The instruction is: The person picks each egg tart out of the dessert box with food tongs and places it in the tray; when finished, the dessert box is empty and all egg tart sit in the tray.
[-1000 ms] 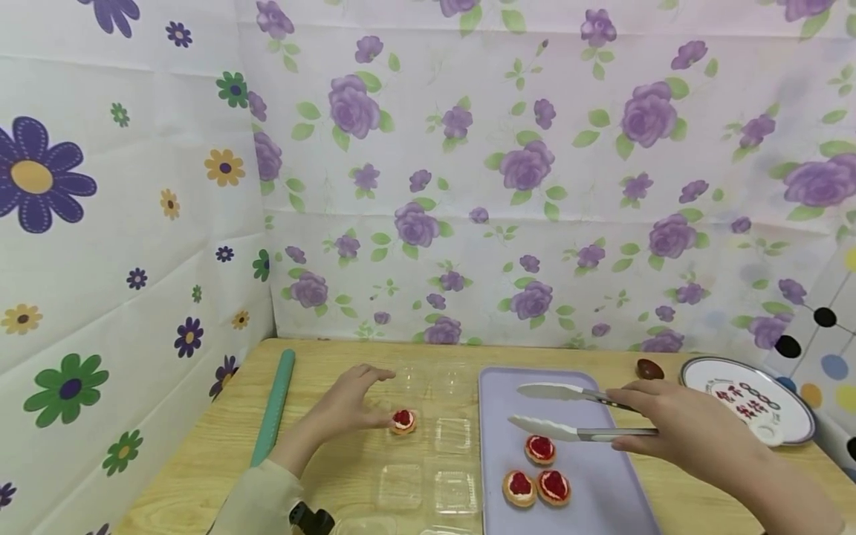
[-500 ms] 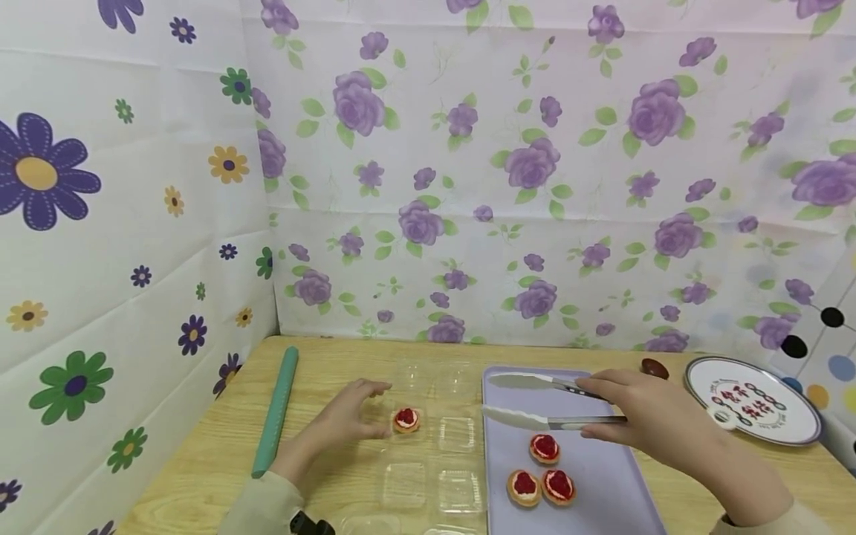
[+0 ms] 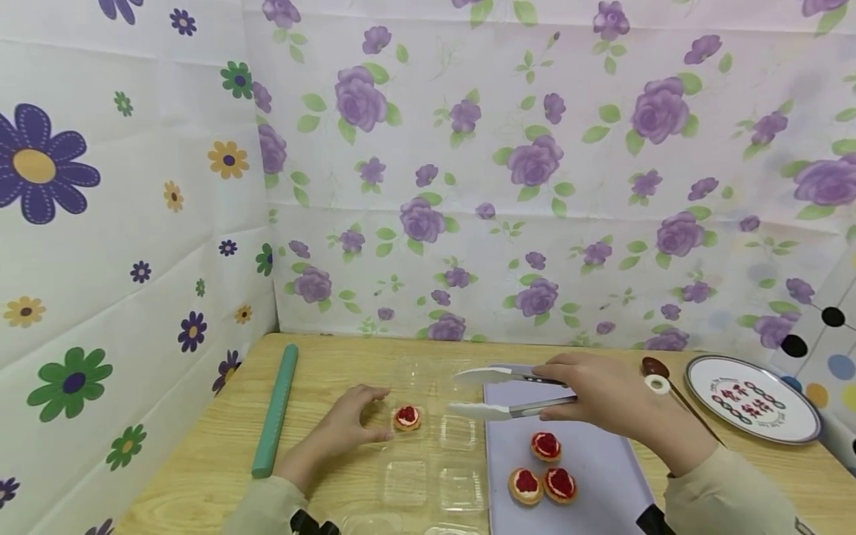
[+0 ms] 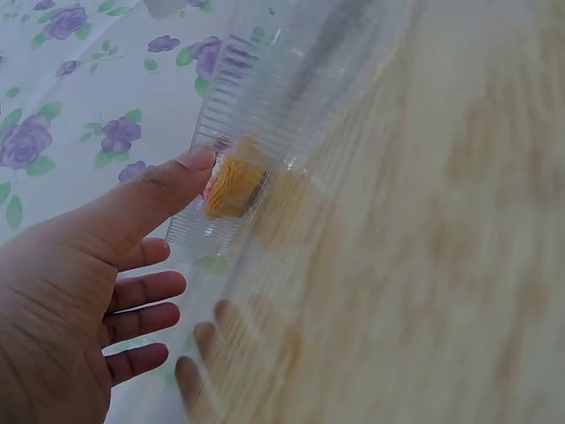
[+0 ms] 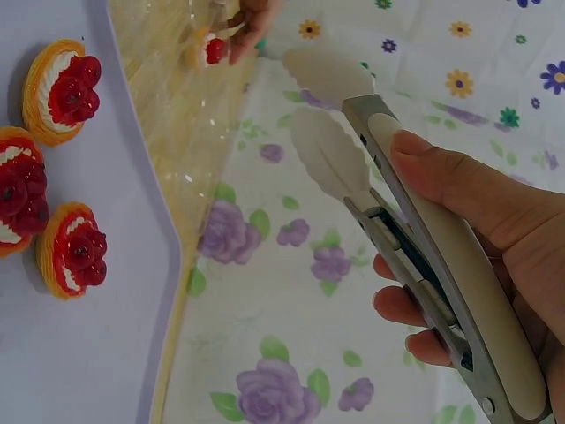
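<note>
My right hand [image 3: 605, 390] grips metal tongs [image 3: 484, 410] with white tips. The tongs' arms are spread, nothing sits between them, and their tips hang over the right side of the clear plastic containers [image 3: 404, 481]. One berry tart [image 3: 407, 417] sits in a left container. Beside that tart is my left hand [image 3: 344, 425], its thumb and fingers apart. In the left wrist view the thumb [image 4: 181, 172] is at the clear plastic wall; whether it presses I cannot tell. On the lilac tray [image 3: 605, 483] lie three more berry tarts [image 3: 546, 446], also seen in the right wrist view.
A teal rod [image 3: 276, 412] lies at the table's left. At the back right are a dark wooden spoon [image 3: 655, 366] and a white plate [image 3: 759, 399] with red lettering. A flowered cloth [image 3: 428, 148] hangs behind the table.
My right hand has carried the spread tongs left, from over the lilac tray to the clear containers. The left hand has barely shifted, and the tarts lie as before.
</note>
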Action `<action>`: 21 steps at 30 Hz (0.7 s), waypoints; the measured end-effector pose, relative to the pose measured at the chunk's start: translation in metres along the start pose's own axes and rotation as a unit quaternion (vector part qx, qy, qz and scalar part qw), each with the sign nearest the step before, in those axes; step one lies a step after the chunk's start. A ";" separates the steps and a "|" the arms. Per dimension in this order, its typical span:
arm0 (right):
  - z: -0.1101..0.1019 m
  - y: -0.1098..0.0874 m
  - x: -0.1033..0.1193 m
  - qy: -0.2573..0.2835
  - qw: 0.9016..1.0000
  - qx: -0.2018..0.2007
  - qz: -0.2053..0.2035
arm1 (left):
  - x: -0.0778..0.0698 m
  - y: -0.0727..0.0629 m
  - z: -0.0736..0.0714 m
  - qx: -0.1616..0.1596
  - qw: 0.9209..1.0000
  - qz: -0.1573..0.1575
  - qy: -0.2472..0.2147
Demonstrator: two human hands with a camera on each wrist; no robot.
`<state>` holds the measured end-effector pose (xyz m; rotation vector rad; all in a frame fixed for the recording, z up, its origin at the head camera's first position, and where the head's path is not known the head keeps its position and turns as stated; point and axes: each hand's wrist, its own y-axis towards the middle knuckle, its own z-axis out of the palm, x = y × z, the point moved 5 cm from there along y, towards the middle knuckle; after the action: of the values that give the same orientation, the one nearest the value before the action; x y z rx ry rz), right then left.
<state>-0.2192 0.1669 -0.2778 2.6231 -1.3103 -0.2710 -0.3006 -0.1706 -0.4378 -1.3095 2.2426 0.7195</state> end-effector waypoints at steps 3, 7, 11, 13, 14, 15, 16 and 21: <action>0.008 0.011 0.006 -0.003 1.000 0.006 -0.012 | 0.002 -0.001 0.001 -0.002 1.000 -0.003 0.004; 0.016 0.025 0.014 0.005 0.999 0.024 -0.028 | 0.003 -0.002 0.002 -0.001 1.000 0.001 0.005; 0.020 0.038 0.022 -0.008 0.998 0.039 -0.041 | 0.003 0.000 0.004 -0.002 1.000 0.009 0.008; 0.022 0.044 0.026 -0.018 0.998 0.047 -0.046 | 0.002 0.000 0.005 -0.002 1.000 0.007 0.006; 0.024 0.047 0.027 -0.023 0.997 0.053 -0.048 | 0.002 0.000 0.005 -0.003 1.000 0.005 0.005; 0.026 0.051 0.029 -0.025 0.997 0.058 -0.049 | 0.002 0.000 0.004 -0.003 1.000 0.003 0.004; 0.028 0.054 0.030 -0.026 0.996 0.063 -0.050 | 0.002 0.000 0.004 -0.004 1.000 0.003 0.005; 0.037 0.069 0.036 -0.032 0.994 0.083 -0.058 | 0.002 -0.002 0.003 -0.005 1.000 0.001 0.007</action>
<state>-0.2603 0.0938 -0.2982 2.8573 -1.2530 -0.2781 -0.2997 -0.1711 -0.4416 -1.3215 2.2536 0.7240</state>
